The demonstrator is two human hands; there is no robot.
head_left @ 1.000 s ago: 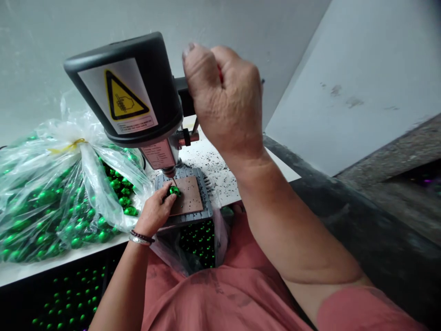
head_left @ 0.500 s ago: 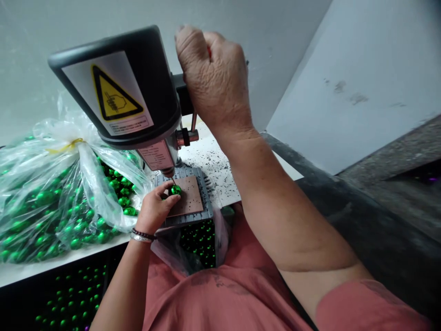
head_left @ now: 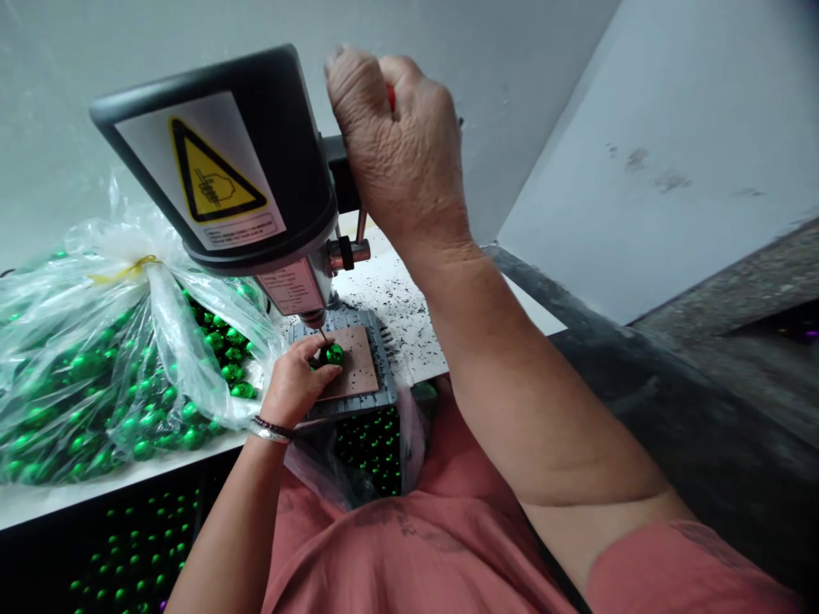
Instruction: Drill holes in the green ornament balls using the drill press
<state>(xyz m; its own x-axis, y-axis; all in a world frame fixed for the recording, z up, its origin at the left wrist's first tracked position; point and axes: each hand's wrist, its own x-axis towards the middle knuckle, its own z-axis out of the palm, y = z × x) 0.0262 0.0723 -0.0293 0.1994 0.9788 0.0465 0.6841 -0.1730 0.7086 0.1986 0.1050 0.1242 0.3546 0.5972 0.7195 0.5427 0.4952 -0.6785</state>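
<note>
Thumb and fingers of my left hand (head_left: 299,375) pinch a shiny green ball (head_left: 333,354) over a brown board (head_left: 358,362). That board lies on the grey ridged base (head_left: 387,375) of a drill press (head_left: 211,162). The thin drill bit (head_left: 323,335) points down at the ball's upper side; whether it touches the ball I cannot tell. Up beside the machine's black head, my right hand (head_left: 403,145) is closed around a lever handle (head_left: 391,97), of which only a bit of red shows between the fingers.
A clear plastic bag (head_left: 121,341) full of green balls, tied with a yellow tie (head_left: 131,269), stands on the white table (head_left: 409,328) to the left. Dark shavings litter the table right of the base. More green balls (head_left: 368,452) fill a bag below the table edge.
My left hand has shifted slightly to the right with the green ball, under the drill bit. My right hand stays on the lever, nearly unmoved.
</note>
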